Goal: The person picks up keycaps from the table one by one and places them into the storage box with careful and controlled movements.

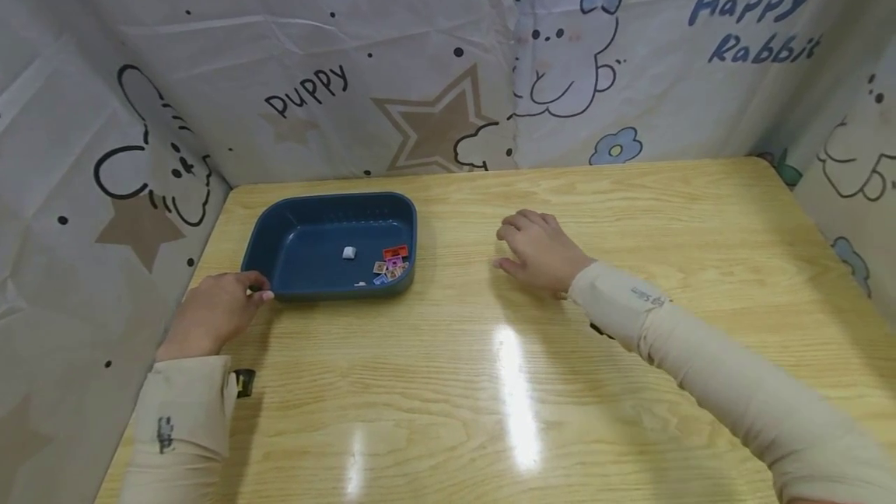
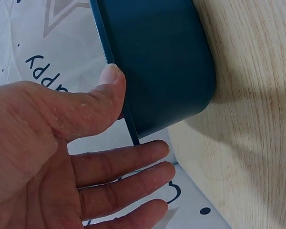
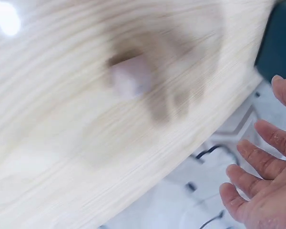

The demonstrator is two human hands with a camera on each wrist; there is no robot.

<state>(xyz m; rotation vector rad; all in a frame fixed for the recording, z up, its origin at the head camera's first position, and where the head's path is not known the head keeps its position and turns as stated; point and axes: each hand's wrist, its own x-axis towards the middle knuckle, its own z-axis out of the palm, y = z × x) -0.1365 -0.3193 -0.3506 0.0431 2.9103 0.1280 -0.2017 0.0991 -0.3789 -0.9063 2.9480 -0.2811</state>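
Note:
A dark blue plastic basin (image 1: pixel 329 294) stands at the table's back left. My left hand (image 1: pixel 218 309) pinches its near-left corner rim between thumb and forefinger; in the left wrist view the other fingers (image 2: pixel 126 193) extend below the rim. Inside the basin lie a small white block (image 1: pixel 348 253), a red piece (image 1: pixel 395 252) and several small coloured pieces (image 1: pixel 393 264) bunched at the right. My right hand (image 1: pixel 539 250) hovers over the table with loosely bent fingers, holding nothing. The right wrist view shows a small pale pinkish block (image 3: pixel 131 76), blurred, on the table away from the fingers.
The wooden table (image 1: pixel 434 379) runs up to printed cloth (image 1: pixel 434 45) hanging at the back and both sides. Dark bands sit at both sleeve cuffs, one of them a black strap (image 1: pixel 244 383) at the left wrist.

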